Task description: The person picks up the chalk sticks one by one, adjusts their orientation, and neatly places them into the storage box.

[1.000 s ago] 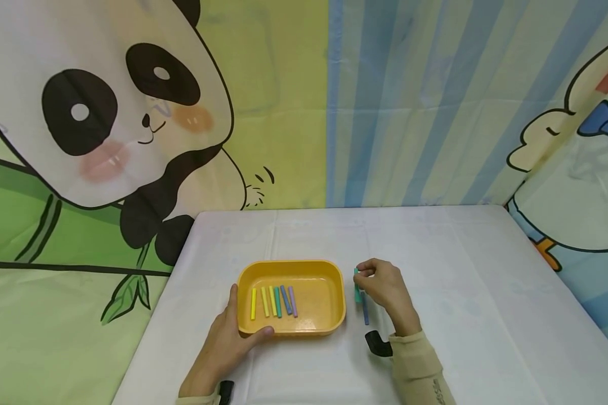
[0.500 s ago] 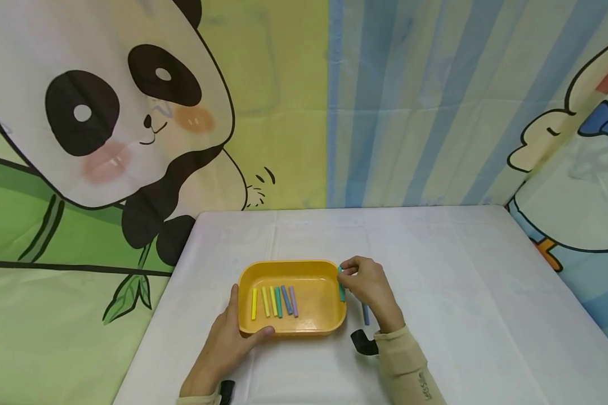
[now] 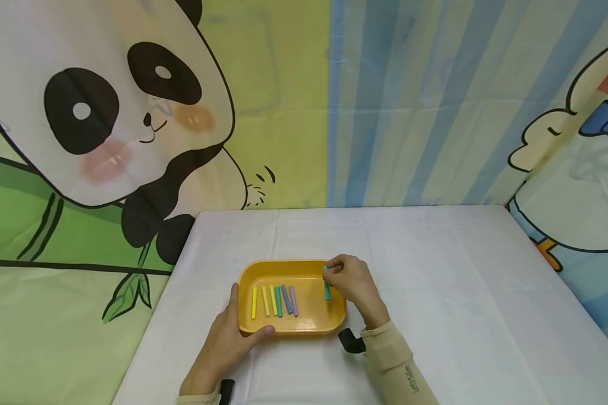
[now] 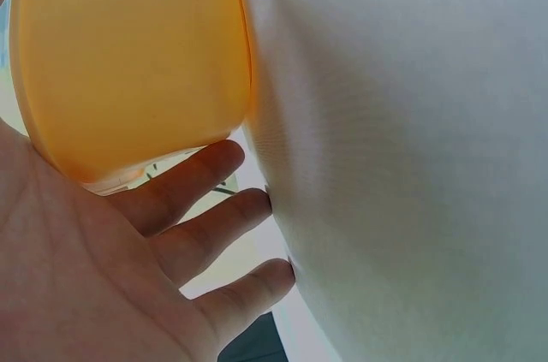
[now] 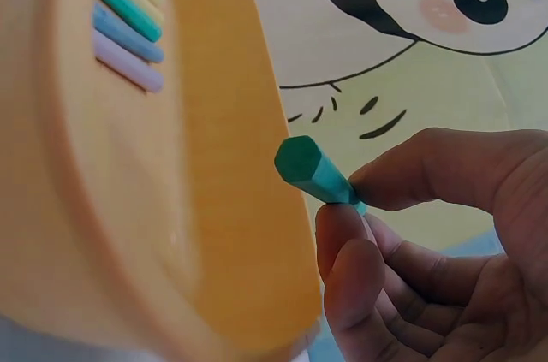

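A green six-sided stick (image 5: 312,169), like chalk or a crayon, is pinched between the thumb and fingertips of my right hand (image 3: 353,281). This hand is over the right end of a yellow tray (image 3: 311,326). With thumb on the front rim and fingers along the left side, my left hand (image 3: 225,337) holds the tray's near left corner. In the left wrist view, several straight fingers (image 4: 214,238) touch the white cloth beside the tray wall. A row inside the tray includes yellow sticks (image 3: 266,302), a green stick (image 3: 278,302), a blue stick (image 3: 286,300) and a purple stick (image 3: 294,302).
A white cloth (image 3: 461,292) covers the table beneath the tray. Behind it hangs a printed backdrop (image 3: 278,101) with a panda and stripes. A black wrist mount (image 3: 351,341) sits by the right sleeve (image 3: 392,360).
My right hand has carried the green stick left from the cloth, across the rim, to above the tray. The blue stick on the cloth is now hidden behind the right wrist. My left hand stayed put.
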The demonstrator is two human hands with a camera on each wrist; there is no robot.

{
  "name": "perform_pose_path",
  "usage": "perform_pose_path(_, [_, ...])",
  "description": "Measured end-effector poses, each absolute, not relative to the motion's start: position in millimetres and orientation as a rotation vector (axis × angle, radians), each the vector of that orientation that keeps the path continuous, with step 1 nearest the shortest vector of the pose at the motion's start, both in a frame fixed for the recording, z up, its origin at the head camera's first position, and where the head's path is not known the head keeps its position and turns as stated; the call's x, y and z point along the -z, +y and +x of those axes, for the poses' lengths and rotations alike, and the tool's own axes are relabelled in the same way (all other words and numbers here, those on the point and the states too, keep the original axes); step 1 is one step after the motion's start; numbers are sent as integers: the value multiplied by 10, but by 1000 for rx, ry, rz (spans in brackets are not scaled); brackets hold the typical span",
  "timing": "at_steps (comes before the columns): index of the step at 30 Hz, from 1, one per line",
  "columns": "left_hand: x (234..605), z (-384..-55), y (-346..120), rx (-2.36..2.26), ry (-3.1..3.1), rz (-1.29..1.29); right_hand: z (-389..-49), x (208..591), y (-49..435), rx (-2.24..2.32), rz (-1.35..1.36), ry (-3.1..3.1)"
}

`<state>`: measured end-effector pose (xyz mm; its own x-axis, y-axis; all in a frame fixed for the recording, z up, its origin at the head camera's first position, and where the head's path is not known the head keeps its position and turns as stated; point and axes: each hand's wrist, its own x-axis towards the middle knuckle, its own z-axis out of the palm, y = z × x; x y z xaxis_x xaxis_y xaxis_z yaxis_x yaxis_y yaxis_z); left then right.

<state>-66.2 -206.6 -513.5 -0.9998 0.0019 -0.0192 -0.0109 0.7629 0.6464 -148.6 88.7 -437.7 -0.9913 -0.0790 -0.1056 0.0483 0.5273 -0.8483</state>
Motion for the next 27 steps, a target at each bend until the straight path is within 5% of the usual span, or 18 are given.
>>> perform_pose_path(27, [5122, -667, -2074, -1079, 2929, -1, -1534, 4531, 490, 1427, -64, 2551])
